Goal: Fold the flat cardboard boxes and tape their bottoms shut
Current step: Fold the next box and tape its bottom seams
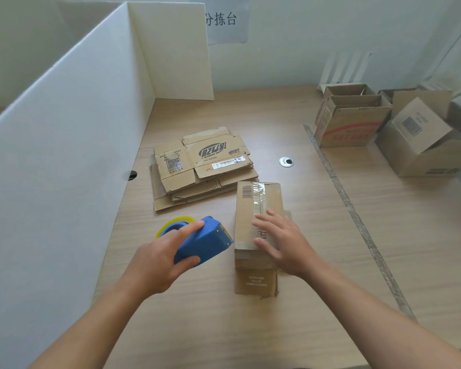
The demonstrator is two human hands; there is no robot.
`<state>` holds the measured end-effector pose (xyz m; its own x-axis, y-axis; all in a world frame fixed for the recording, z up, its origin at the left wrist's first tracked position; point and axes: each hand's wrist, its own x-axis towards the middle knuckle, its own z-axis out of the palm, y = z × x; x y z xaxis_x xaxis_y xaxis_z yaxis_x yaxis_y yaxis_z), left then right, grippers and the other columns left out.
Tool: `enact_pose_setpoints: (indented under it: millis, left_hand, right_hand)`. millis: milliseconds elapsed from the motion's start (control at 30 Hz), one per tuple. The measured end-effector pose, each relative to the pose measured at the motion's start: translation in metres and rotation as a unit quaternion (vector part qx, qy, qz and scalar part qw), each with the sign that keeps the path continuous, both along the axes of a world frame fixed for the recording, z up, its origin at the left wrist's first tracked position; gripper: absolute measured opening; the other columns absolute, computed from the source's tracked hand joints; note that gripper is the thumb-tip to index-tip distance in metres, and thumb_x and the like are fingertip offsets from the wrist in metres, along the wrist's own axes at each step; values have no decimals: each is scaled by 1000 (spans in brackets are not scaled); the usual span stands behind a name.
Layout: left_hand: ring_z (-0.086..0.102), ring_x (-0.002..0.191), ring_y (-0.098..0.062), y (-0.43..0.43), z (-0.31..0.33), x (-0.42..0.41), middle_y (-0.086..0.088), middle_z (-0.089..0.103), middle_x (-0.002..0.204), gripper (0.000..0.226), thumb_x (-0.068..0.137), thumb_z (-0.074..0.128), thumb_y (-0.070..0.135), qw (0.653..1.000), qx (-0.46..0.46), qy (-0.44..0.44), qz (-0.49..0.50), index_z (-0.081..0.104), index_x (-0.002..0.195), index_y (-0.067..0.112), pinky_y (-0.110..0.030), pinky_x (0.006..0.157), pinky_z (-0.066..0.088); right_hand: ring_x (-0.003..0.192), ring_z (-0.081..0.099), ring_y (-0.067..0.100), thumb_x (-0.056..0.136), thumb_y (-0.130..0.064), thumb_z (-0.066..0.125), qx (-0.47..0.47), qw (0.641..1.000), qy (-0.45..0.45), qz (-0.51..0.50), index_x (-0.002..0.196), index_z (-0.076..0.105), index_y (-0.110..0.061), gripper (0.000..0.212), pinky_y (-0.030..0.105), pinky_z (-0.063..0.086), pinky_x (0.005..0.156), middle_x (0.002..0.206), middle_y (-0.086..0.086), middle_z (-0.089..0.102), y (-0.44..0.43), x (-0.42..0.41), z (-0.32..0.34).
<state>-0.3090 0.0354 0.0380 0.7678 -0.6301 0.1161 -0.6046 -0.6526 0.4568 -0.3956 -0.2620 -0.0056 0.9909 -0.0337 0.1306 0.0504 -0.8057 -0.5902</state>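
Now: one box under the palm, tape at the ready

Nearest, the left hand grips the blue tape dispenser, fingers wrapped round its body, its blade end just beside the box. The right hand lies flat and open on that box, pressing its flaps down. The box stands on the table in front of the person, with clear tape on the far part of its seam.

Risks, as I judge them:
- The narrow box could slide or tip if the dispenser pulls while the palm eases off.
- The flaps could spring up and wrinkle the tape.
- The toothed edge would pass close to the fingers.

Counted: two hands, one dispenser, one roll of tape, one box in work. Beyond it lies one stack of flat boxes, several sheets, too overlapped to number. Farthest, at the right, at least three folded boxes stand.
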Motion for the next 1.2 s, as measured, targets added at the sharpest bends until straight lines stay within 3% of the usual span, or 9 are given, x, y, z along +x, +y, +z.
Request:
enact_pose_setpoints:
  millis: [100, 267, 433, 500, 600, 833, 967, 1100, 1200]
  left_hand:
    - [61, 66, -21, 1, 0, 3, 8, 67, 94, 61, 87, 52, 54, 987, 7, -132, -90, 31, 144, 47, -30, 51, 46]
    - [58, 64, -21, 0, 0, 10, 3, 64, 90, 50, 97, 49, 49, 963, -8, -217, -159, 37, 145, 37, -32, 53, 47]
    - [60, 64, -22, -5, 8, 9, -1, 67, 89, 49, 94, 57, 41, 946, -26, -269, -178, 43, 140, 32, -35, 56, 52]
    - [60, 64, -23, -4, 9, 9, -2, 66, 88, 49, 94, 58, 40, 943, -29, -278, -183, 43, 140, 32, -35, 56, 52]
    - [60, 64, -22, -3, 9, 9, -2, 66, 88, 51, 93, 59, 40, 940, -30, -283, -188, 43, 141, 32, -34, 56, 52]
    - [62, 68, -23, -5, 13, 8, -4, 67, 93, 59, 93, 61, 41, 942, -33, -260, -208, 35, 147, 35, -36, 59, 53]
    - [62, 69, -23, -7, 16, 7, -2, 67, 92, 60, 93, 60, 43, 946, -39, -241, -215, 35, 147, 35, -34, 59, 52]
    - [56, 67, -18, -12, 20, 5, 4, 65, 88, 60, 92, 58, 46, 955, -48, -192, -219, 37, 147, 34, -29, 56, 48]
    - [63, 75, -18, -13, 25, 8, 8, 70, 99, 70, 88, 58, 53, 968, -23, -124, -219, 27, 150, 49, -27, 60, 51]
  right_hand:
    - [133, 40, 2, 96, -42, 57, 75, 996, -50, -24, 137, 59, -24, 44, 32, 35, 114, 142, -7, 54, 5, 4, 21]
    - [126, 44, -4, 97, -28, 64, 102, 992, 1, 67, 144, 49, -31, 49, 13, 34, 105, 138, -16, 52, 18, 3, 54]
    - [110, 51, -9, 99, -25, 61, 108, 988, 13, 109, 134, 62, -28, 35, 16, 43, 92, 119, -27, 56, 25, 0, 61]
    - [113, 54, -5, 100, -27, 58, 130, 985, 20, 112, 131, 65, -27, 32, 23, 50, 90, 119, -27, 58, 26, -2, 63]
    - [119, 55, 2, 100, -34, 54, 162, 980, 47, 110, 133, 64, -28, 35, 29, 53, 91, 125, -19, 60, 25, -4, 64]
    - [113, 56, -1, 97, -25, 64, 247, 965, 52, 76, 117, 60, -45, 28, 15, 50, 87, 121, -18, 61, 27, -4, 72]
    - [99, 62, 3, 94, -19, 68, 230, 973, 7, 24, 105, 73, -29, 16, 14, 50, 79, 107, -11, 66, 31, 0, 66]
    - [88, 64, 11, 93, -21, 70, 202, 978, -22, -35, 97, 79, -19, 10, 27, 51, 77, 93, -6, 69, 31, 2, 57]
    - [89, 63, 10, 92, -22, 72, 213, 975, 7, -60, 93, 79, -18, 9, 30, 51, 81, 91, -6, 68, 26, -3, 52]
